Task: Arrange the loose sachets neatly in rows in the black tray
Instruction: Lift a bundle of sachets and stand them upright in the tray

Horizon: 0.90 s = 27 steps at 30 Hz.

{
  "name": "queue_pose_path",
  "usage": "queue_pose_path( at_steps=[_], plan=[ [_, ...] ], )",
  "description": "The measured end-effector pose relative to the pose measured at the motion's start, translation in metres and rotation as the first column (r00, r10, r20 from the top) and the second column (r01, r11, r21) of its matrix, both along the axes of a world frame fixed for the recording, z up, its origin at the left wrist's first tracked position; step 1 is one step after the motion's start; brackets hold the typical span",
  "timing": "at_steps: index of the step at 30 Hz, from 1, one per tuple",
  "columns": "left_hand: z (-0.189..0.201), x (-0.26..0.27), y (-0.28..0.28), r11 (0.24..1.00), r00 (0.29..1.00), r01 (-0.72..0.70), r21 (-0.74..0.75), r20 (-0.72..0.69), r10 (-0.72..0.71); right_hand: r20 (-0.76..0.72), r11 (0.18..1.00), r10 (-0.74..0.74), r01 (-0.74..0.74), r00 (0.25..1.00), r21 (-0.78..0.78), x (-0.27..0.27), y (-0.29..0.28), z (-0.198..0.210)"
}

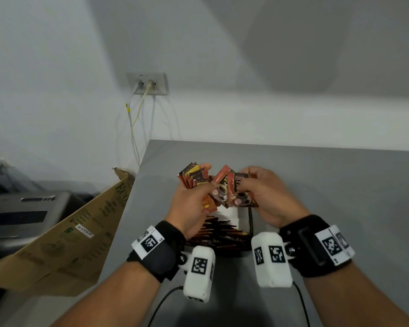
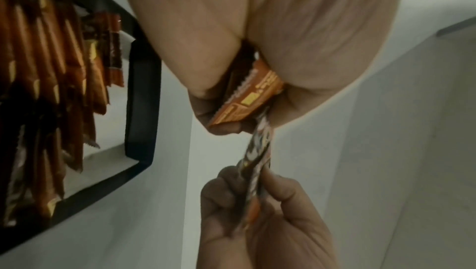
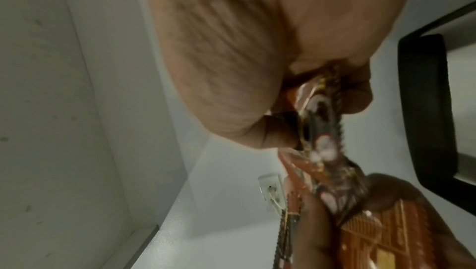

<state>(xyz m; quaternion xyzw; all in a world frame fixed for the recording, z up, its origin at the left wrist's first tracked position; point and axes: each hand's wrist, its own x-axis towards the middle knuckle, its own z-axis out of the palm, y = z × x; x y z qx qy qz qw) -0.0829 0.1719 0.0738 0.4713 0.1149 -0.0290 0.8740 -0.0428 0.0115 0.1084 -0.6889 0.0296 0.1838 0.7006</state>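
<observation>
Over the grey table, both hands hold brown and orange coffee sachets above the black tray (image 1: pixel 250 223). My left hand (image 1: pixel 194 199) grips a fanned bundle of sachets (image 1: pixel 194 177), whose orange ends (image 2: pixel 247 98) show between palm and fingers. My right hand (image 1: pixel 260 194) pinches a few sachets (image 1: pixel 239 192) printed with coffee cups, touching the left bundle. The tray (image 2: pixel 140 98) holds a row of sachets (image 2: pixel 51 82) standing on edge, with bare white floor at its far end. In the right wrist view the pinched sachets (image 3: pixel 319 131) run toward the left hand; the tray's corner (image 3: pixel 425 110) lies on the right.
A flattened cardboard box (image 1: pixel 76 234) leans off the table's left edge, with a grey appliance (image 1: pixel 21 215) behind it. A wall socket (image 1: pixel 149 83) with two white cables sits on the back wall. The grey table top (image 1: pixel 340 185) stretches to the right.
</observation>
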Motion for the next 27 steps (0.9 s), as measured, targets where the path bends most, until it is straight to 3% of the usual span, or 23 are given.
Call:
queue_pose_path(
  at_steps=[3,6,10,13,20,23,25,27],
  plan=[
    [0.003,-0.001,-0.006,0.998,0.998,0.008,0.068,0.057,-0.012,-0.019,0.995,-0.059,0.061,0.998,0.084,0.001,0.004,-0.005],
    [0.002,-0.005,-0.012,1.000,0.995,0.002,0.024,0.104,-0.004,-0.104,0.981,-0.047,0.066,0.993,0.183,-0.004,0.011,-0.013],
    [-0.003,-0.003,-0.002,0.980,0.999,0.004,-0.198,-0.033,-0.011,-0.112,0.948,-0.155,0.180,0.981,0.263,0.005,-0.008,-0.008],
    [-0.003,0.001,0.003,0.987,0.998,0.019,-0.162,-0.053,-0.028,-0.075,0.942,-0.071,0.091,0.995,0.322,0.004,-0.018,-0.001],
    [0.000,0.005,-0.007,0.998,0.998,0.070,-0.002,0.006,-0.070,0.019,0.985,0.115,-0.116,0.993,0.125,-0.011,-0.002,-0.014],
    [0.002,0.005,-0.009,0.994,0.993,0.110,0.000,-0.036,-0.110,0.082,0.988,0.078,-0.088,0.994,0.127,-0.011,0.000,-0.012],
    [0.001,0.005,-0.006,0.993,0.989,0.103,-0.064,-0.104,-0.109,0.254,0.999,0.032,-0.034,0.967,0.002,-0.009,-0.004,-0.006],
    [0.000,0.007,-0.002,0.988,0.982,0.056,-0.147,-0.170,-0.081,0.506,0.969,0.134,-0.005,0.852,-0.249,-0.008,-0.011,-0.001]
  ],
)
